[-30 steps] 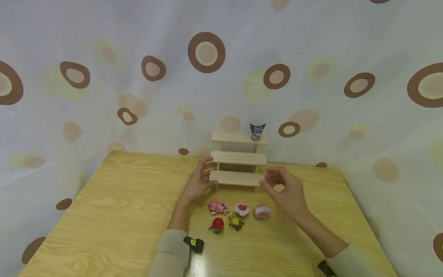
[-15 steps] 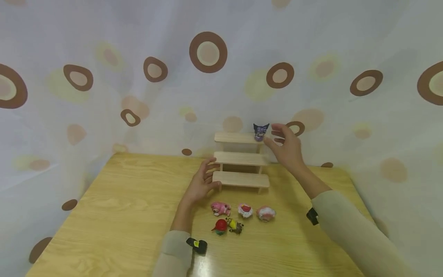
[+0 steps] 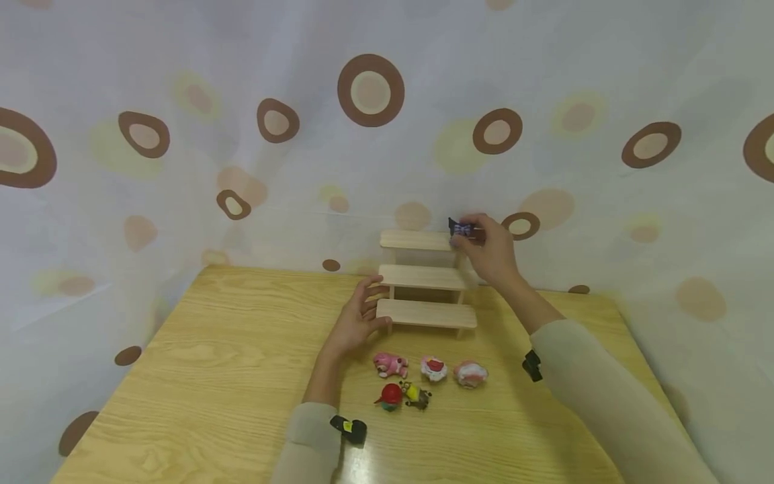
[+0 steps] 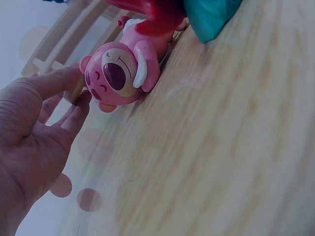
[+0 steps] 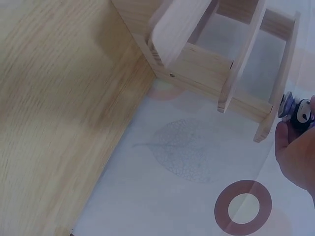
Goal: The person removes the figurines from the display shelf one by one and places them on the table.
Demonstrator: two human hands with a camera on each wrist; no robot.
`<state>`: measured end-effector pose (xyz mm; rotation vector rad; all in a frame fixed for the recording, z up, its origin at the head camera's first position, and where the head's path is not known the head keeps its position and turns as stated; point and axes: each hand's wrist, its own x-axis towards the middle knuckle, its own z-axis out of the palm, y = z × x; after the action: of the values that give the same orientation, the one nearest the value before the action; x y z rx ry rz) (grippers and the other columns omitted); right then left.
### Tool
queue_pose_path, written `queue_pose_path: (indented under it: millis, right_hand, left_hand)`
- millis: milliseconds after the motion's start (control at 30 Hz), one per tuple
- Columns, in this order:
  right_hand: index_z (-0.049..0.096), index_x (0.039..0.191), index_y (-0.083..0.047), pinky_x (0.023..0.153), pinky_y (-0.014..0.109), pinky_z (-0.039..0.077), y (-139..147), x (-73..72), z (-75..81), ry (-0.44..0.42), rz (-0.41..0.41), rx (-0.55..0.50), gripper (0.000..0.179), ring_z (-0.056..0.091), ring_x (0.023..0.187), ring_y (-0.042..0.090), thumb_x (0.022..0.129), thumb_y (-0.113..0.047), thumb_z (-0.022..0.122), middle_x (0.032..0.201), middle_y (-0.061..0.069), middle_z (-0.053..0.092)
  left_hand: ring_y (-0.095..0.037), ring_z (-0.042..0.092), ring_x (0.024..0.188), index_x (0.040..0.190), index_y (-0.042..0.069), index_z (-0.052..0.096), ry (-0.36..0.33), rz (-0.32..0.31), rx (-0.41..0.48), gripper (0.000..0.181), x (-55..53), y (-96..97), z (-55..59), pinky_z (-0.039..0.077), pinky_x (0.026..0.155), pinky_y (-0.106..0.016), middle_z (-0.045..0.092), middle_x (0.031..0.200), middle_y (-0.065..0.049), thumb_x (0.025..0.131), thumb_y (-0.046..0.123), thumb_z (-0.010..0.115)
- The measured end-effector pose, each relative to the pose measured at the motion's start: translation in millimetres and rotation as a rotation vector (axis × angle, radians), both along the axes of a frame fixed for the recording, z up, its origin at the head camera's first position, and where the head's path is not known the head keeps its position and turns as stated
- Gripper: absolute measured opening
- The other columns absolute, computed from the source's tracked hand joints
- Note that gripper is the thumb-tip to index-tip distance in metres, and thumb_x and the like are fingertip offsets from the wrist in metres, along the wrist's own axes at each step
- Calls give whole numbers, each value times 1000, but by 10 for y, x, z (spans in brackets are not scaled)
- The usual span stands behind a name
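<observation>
A three-tier wooden display stand [image 3: 423, 277] stands against the back in the head view. At its left end, my left hand [image 3: 353, 323] holds the lower tiers, thumb at the front edge of the bottom shelf. My right hand [image 3: 492, 252] pinches a small black-and-purple figurine [image 3: 462, 230] between thumb and fingers at the right end of the top shelf. The right wrist view shows the figurine's purple base right by that shelf; fingers cover part of it. A pink bear figurine [image 4: 115, 69] lies on its side close to my left hand.
In front of the stand lie a red-capped figurine [image 3: 391, 395], a yellow figurine [image 3: 416, 394], a white figurine with a red top [image 3: 433, 368] and a pink-and-white figurine [image 3: 470, 374]. A patterned curtain [image 3: 302, 168] hangs behind the wooden table [image 3: 242, 349].
My right hand has risen from beside the bottom shelf to the top shelf and taken hold of the black-and-purple figurine. My left hand stays at the stand's left end. The view has shifted slightly.
</observation>
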<state>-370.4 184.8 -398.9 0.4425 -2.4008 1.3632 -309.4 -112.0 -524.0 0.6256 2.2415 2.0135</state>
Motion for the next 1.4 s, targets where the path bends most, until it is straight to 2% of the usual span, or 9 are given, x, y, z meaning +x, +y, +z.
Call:
queue_pose_path:
  millis: [100, 233, 467, 733, 900, 1033, 1233, 1400]
  right_hand:
    - [63, 131, 2, 96, 26, 59, 47, 122, -35, -12, 13, -15, 39, 70, 118, 37, 98, -13, 78, 126, 20, 69]
    - [64, 130, 0, 95, 22, 58, 92, 353, -85, -8, 42, -18, 38, 71, 116, 35, 98, -14, 79, 126, 18, 69]
    - [63, 129, 1, 87, 18, 59, 115, 827, -168, -6, 110, -23, 41, 74, 103, 25, 94, -9, 82, 118, 14, 72]
    - [66, 127, -4, 91, 32, 63, 218, 1452, -370, -98, 123, 55, 42, 74, 100, 18, 91, -14, 86, 115, 6, 74]
    - [68, 126, -7, 89, 36, 64, 273, 1758, -475, -141, 149, 70, 43, 74, 98, 18, 88, -12, 88, 116, 5, 72]
    - [68, 126, -8, 88, 35, 64, 269, 1905, -577, -157, 184, 86, 43, 73, 98, 16, 87, -9, 88, 117, 3, 72]
    - [70, 118, -14, 85, 30, 64, 289, 2029, -743, -129, 222, 139, 39, 71, 95, 9, 85, -7, 90, 113, -8, 72]
    - [70, 117, -11, 83, 30, 64, 303, 2095, -875, -152, 260, 141, 40, 71, 95, 9, 83, -2, 89, 112, -5, 71]
  left_hand:
    - [-48, 45, 146, 160, 26, 34, -5, -5, 0, 83, 2, 7, -4, 32, 124, -59, 48, 159, -15, 94, -3, 76]
    - [-47, 46, 146, 161, 25, 34, 1, -7, 1, 84, -31, -3, -21, 32, 125, -58, 48, 158, -15, 94, -2, 77]
    - [-47, 46, 145, 161, 25, 34, 10, 10, -16, 84, -69, -45, -33, 32, 125, -56, 49, 157, -15, 94, 0, 77]
    - [-47, 47, 145, 160, 26, 34, 3, 12, -18, 84, -55, -47, -39, 33, 124, -56, 49, 157, -15, 94, 0, 77]
    - [-49, 46, 145, 161, 25, 33, 20, 9, -23, 83, -65, -31, -25, 33, 124, -58, 49, 157, -16, 94, 1, 77]
    - [-49, 47, 144, 160, 25, 34, 16, 20, -23, 84, -58, -41, 8, 33, 124, -57, 50, 157, -15, 94, -2, 77]
    - [-49, 47, 144, 160, 22, 33, 7, 4, -24, 83, -70, -33, 8, 33, 124, -56, 48, 158, -18, 94, -4, 76]
    - [-50, 46, 144, 160, 21, 33, 11, -1, -23, 83, -77, -9, 6, 32, 124, -58, 48, 158, -19, 94, -5, 75]
